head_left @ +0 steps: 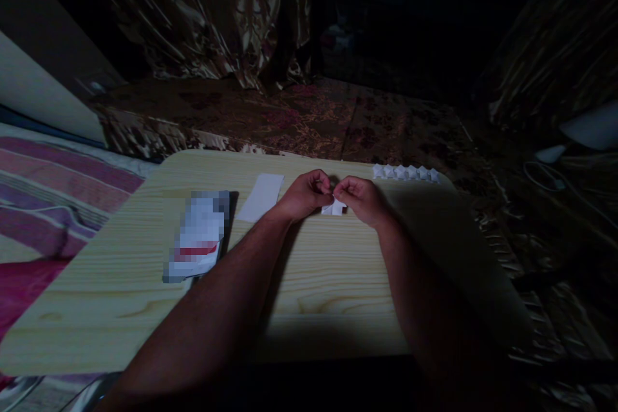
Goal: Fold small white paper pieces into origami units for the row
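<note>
Between my two hands is a small piece of folded white paper [333, 207], close to the far side of the wooden table [328, 277]. My left hand [308, 194] pinches its upper left part with thumb and bent fingers. From the other side, my right hand [360, 198] grips the paper's upper right, fingertips nearly meeting those of the left. The fingers cover the top of the paper. A flat white paper sheet [261, 197] lies just left of my left hand. Beyond my right hand, several folded white paper shapes [405, 172] stand in a row.
A blurred-out white packet with a red band [200, 238] lies on the table's left part. Striped bedding [62, 206] borders the table on the left. Behind are a patterned cover [299, 116] and curtains [232, 6]. A white lamp-like object [591, 129] with a cable is at right.
</note>
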The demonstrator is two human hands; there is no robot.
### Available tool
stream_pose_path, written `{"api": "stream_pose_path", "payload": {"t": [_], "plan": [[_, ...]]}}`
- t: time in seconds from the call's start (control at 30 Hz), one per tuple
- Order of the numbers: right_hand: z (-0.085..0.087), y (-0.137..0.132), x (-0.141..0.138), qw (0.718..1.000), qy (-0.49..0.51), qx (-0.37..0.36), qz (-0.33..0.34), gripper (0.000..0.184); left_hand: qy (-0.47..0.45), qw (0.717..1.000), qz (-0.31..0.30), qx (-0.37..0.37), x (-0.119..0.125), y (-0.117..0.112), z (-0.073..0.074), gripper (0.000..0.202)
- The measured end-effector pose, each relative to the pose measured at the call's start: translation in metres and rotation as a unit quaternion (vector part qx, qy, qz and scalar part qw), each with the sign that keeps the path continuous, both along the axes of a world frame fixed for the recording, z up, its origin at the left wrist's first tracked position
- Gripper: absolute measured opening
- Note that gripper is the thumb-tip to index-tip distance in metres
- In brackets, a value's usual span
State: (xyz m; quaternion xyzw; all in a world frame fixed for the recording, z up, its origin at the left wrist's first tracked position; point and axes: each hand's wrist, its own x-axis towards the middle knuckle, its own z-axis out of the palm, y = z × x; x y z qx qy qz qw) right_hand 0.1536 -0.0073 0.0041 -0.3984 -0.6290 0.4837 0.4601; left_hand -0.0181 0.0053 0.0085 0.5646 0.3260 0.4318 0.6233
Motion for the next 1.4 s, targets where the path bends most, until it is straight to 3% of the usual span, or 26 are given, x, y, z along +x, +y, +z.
{"api": "stream_pose_path", "payload": {"t": [0.27,0.5,0.8,1.03,1.4], "plan": [[-0.002,0.001,-0.002,0.999,-0.018,0.028,-0.017,0.017,0.005,1.000,0.010,0.015,0.001,-0.001,0.000,0.030],[0.001,0.002,-0.003,0.996,0.004,0.038,-0.086,0.022,0.015,0.999,0.033,0.024,0.007,-0.007,0.003,0.042],[0.001,0.002,-0.009,0.993,0.050,-0.015,-0.101,0.025,-0.044,0.989,0.131,0.057,0.010,-0.007,0.001,0.046],[0.003,0.000,-0.011,0.991,0.044,-0.007,-0.127,0.017,-0.044,0.991,0.123,0.038,0.011,-0.010,0.007,0.043],[0.002,-0.001,-0.014,0.990,0.042,-0.006,-0.136,0.015,-0.026,0.985,0.147,0.083,0.012,-0.005,-0.003,0.047]]}}
